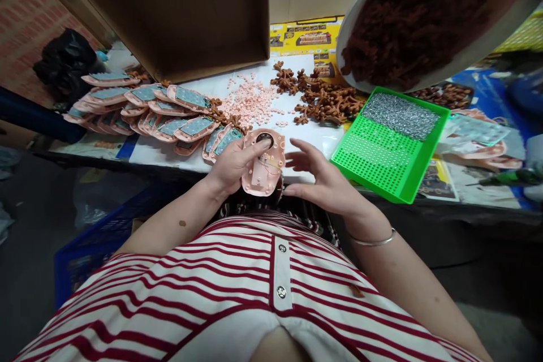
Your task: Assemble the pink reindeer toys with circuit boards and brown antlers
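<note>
My left hand grips a pink plastic toy casing half by its left side, thumb across the front. Its inner side faces me, with screw posts, thin wires and a dark round part, probably a speaker, near the top. Just right of the casing, my right hand is open, fingers apart, holding nothing I can see. Beyond the hands lie a scatter of small pale pink pieces and a heap of brown branch-shaped plastic parts.
Stacked pink casings with circuit boards lie at left. A cardboard box stands behind them. At right are a green basket of screws, a tilted white tub of brown parts, and a screwdriver-like tool.
</note>
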`<action>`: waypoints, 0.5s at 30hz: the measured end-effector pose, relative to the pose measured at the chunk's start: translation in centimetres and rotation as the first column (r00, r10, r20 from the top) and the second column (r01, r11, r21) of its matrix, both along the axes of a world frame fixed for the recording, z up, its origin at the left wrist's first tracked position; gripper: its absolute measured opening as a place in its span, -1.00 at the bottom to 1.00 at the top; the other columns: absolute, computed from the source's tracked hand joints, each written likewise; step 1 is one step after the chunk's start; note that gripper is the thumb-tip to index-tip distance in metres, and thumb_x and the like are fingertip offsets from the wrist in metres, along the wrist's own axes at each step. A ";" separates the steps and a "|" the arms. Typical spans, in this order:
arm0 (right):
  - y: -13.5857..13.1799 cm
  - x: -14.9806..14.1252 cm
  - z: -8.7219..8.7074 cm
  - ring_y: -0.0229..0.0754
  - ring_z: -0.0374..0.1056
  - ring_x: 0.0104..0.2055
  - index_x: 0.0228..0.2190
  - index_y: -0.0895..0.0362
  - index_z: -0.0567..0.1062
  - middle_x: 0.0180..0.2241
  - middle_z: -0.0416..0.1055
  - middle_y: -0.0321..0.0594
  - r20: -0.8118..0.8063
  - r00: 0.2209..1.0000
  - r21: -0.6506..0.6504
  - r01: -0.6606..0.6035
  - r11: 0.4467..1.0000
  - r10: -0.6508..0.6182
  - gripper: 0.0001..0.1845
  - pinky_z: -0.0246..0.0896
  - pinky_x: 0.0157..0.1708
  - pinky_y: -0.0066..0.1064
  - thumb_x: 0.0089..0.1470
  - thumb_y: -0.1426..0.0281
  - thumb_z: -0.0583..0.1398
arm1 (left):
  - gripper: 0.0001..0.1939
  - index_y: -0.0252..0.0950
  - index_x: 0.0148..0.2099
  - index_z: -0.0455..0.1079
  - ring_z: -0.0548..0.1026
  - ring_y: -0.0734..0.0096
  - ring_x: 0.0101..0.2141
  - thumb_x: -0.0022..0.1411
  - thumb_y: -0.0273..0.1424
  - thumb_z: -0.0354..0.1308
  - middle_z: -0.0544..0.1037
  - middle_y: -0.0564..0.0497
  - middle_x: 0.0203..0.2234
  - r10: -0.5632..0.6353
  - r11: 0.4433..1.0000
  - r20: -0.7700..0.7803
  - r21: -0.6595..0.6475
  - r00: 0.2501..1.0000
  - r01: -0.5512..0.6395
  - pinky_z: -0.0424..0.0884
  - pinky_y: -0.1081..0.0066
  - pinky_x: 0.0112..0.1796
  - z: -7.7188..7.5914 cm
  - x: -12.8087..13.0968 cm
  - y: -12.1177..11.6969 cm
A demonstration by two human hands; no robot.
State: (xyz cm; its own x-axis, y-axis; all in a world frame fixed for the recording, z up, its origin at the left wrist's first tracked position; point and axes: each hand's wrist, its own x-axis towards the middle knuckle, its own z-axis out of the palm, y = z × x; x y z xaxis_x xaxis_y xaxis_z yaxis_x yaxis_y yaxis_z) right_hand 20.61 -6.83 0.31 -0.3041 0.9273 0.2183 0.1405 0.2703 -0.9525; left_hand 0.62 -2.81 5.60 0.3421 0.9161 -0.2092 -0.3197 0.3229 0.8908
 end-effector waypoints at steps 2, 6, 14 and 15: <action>-0.4 0.4 -1.0 -0.09 0.52 -0.06 0.30 -0.03 0.20 -0.08 0.54 -0.11 -0.015 0.999 -0.109 -0.045 0.993 0.044 -0.03 0.48 0.05 -0.04 -0.02 0.03 0.44 | -0.62 -0.34 -0.24 0.54 0.57 0.40 -0.43 -0.05 -0.23 0.52 0.62 0.05 -0.44 0.050 0.998 0.006 0.025 0.999 -0.050 0.49 0.41 -0.29 0.2 -0.2 0.5; -0.8 -0.5 -2.8 -0.16 0.52 -0.13 0.25 -0.02 0.26 -0.10 0.50 -0.15 -0.147 0.989 -0.269 -0.062 0.961 0.022 -0.08 0.52 -0.03 -0.12 -0.04 0.02 0.45 | -0.60 -0.34 -0.25 0.51 0.60 0.36 -0.42 -0.06 -0.23 0.53 0.62 0.05 -0.46 0.108 0.994 0.020 0.028 0.994 -0.108 0.49 0.39 -0.29 -0.1 -0.4 1.0; -0.9 -3.0 -2.3 -0.15 0.55 -0.13 0.08 -0.04 0.40 -0.07 0.49 -0.21 -0.469 0.875 -0.643 -0.242 0.727 -0.123 -0.33 0.60 -0.38 -0.32 -0.01 0.03 0.42 | -0.58 -0.33 -0.25 0.51 0.59 0.35 -0.40 -0.09 -0.22 0.53 0.63 0.03 -0.43 0.114 0.993 0.041 -0.010 0.993 -0.114 0.50 0.36 -0.24 -0.5 -0.5 1.1; -0.9 -3.1 -2.1 -0.15 0.56 -0.17 0.04 -0.03 0.43 -0.15 0.50 -0.25 -0.499 0.857 -0.671 -0.287 0.683 -0.130 -0.34 0.58 -0.45 -0.36 -0.03 0.03 0.44 | -0.59 -0.33 -0.25 0.51 0.58 0.36 -0.41 -0.08 -0.21 0.52 0.62 0.04 -0.44 0.114 0.993 0.036 -0.007 0.993 -0.114 0.49 0.36 -0.26 -0.5 -0.6 1.1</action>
State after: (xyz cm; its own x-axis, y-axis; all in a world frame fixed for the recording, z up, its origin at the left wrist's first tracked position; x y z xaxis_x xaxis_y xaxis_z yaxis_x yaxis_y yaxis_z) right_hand 17.46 -7.77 -1.83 -0.4336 0.8299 -0.3511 -0.3652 -0.5180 -0.7735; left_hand 0.03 -1.74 5.07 0.2434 0.9484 -0.2035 -0.3870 0.2873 0.8762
